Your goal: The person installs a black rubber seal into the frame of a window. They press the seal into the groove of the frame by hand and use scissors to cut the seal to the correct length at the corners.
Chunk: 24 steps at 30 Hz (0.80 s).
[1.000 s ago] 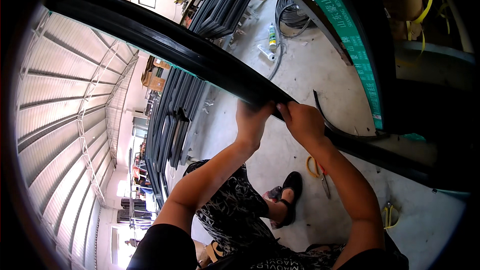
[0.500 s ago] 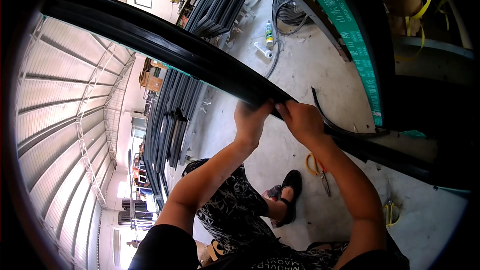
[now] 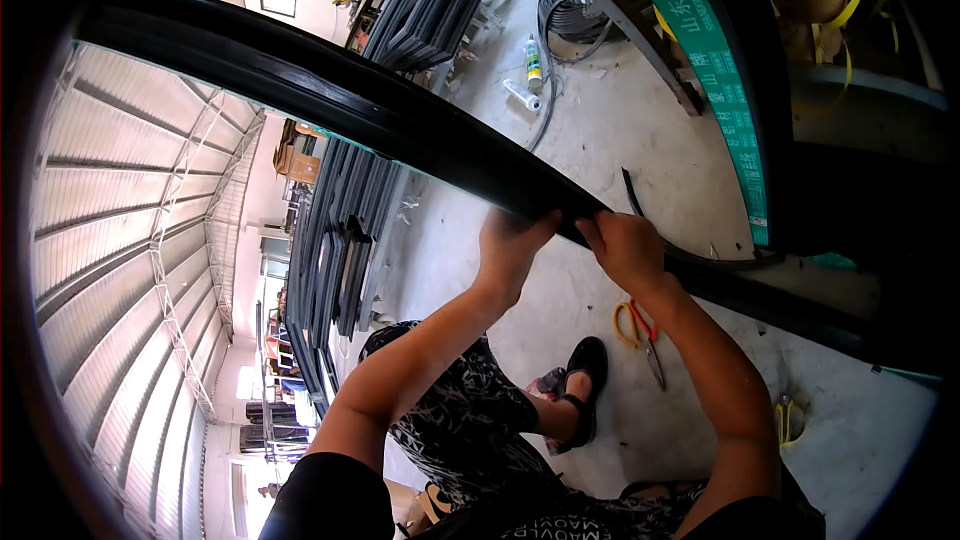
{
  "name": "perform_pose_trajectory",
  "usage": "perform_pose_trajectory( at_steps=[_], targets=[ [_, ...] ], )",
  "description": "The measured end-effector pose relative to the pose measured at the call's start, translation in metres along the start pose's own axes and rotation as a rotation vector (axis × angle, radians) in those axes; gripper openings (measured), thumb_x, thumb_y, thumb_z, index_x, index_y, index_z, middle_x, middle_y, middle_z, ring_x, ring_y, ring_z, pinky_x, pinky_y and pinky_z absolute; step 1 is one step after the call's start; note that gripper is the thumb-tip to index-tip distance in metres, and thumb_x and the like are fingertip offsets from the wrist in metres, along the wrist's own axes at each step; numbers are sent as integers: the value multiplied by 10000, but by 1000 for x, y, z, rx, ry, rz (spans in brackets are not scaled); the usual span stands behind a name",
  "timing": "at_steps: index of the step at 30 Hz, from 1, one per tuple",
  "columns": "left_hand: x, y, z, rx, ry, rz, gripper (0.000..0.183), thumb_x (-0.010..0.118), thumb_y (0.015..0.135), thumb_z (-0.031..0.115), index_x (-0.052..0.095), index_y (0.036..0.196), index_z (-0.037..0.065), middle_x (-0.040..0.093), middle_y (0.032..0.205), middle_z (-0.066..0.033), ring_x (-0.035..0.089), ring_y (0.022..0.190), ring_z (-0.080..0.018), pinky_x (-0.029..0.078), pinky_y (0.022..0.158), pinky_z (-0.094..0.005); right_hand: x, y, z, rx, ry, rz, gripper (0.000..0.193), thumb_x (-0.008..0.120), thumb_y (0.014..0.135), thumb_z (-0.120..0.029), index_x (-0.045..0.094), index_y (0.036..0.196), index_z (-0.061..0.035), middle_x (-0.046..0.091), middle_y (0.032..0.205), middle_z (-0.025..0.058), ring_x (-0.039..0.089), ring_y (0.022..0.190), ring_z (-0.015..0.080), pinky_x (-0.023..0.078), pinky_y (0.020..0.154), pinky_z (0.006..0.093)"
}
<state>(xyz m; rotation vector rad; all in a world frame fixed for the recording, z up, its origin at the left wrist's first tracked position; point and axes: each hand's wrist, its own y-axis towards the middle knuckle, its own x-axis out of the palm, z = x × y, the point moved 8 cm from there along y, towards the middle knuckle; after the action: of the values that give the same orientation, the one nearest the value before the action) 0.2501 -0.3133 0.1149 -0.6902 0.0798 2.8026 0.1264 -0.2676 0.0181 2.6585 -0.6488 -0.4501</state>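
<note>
A long black frame bar [image 3: 300, 80] slants across the head view from upper left to lower right, with a thin green edge on its underside. My left hand [image 3: 512, 255] is closed around the bar's lower edge near the middle, its thumb pressed against the bar and its other fingers partly hidden. Just to its right, my right hand [image 3: 630, 250] also grips the bar, thumb against its face. A thin black strip [image 3: 634, 196], apparently flexible, curves down beyond the right hand and meets the bar. Whether the fingers also pinch part of this strip cannot be made out.
Orange-handled scissors [image 3: 640, 335] and a yellow-handled tool [image 3: 788, 422] lie on the floor near my foot [image 3: 582, 390]. Beyond the bar are sealant tubes [image 3: 533, 62], a cable coil [image 3: 580, 0] and stacked dark frames [image 3: 430, 10]. A green-taped bar [image 3: 735, 110] stands at right.
Both hands have shifted slightly right along the bar, and a little more space shows between them. The view has moved slightly. Both hands stay closed on the bar.
</note>
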Motion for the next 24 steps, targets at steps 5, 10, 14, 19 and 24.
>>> perform_pose_trajectory(
  at_steps=[5, 10, 14, 19, 24],
  targets=[
    [5, 5, -13, -81, 68, -38, 310, 730, 853, 30, 589, 1129, 21, 664, 1067, -42, 619, 1024, -155, 467, 969, -327, 2, 2, -1, 8, -1, -16, 400, 570, 978, -319, 634, 693, -46, 627, 633, 187, 629, 590, 380, 487, 534, 458],
    [5, 5, -15, -59, 65, 17, 263, 709, 858, 24, 602, 1099, 19, 671, 1049, -41, 626, 1005, -159, 474, 960, -328, 0, 4, -3, -3, -4, -21, 406, 562, 980, -330, 638, 695, -50, 630, 631, 183, 629, 587, 377, 490, 537, 459],
    [7, 2, -20, -62, -38, 54, 251, 711, 862, 42, 616, 1091, 7, 680, 1046, -54, 644, 992, -173, 492, 949, -336, -2, 4, -4, 14, 2, -32, 402, 567, 974, -340, 642, 700, -55, 633, 633, 181, 631, 590, 380, 493, 540, 465],
    [5, 7, -21, -87, -5, 0, 286, 709, 882, 101, 605, 1121, -15, 678, 1054, -86, 656, 1006, -201, 514, 952, -359, -1, 4, -4, 25, 6, -24, 399, 577, 974, -339, 636, 701, -54, 625, 641, 189, 626, 594, 392, 482, 530, 472],
    [2, 6, -20, -76, -15, -43, 311, 676, 918, 152, 590, 1145, -43, 674, 1069, -108, 668, 1000, -217, 534, 939, -360, 3, 2, 1, 49, -14, -41, 409, 563, 975, -363, 653, 713, -61, 645, 640, 178, 643, 599, 380, 505, 550, 466]
  ],
)
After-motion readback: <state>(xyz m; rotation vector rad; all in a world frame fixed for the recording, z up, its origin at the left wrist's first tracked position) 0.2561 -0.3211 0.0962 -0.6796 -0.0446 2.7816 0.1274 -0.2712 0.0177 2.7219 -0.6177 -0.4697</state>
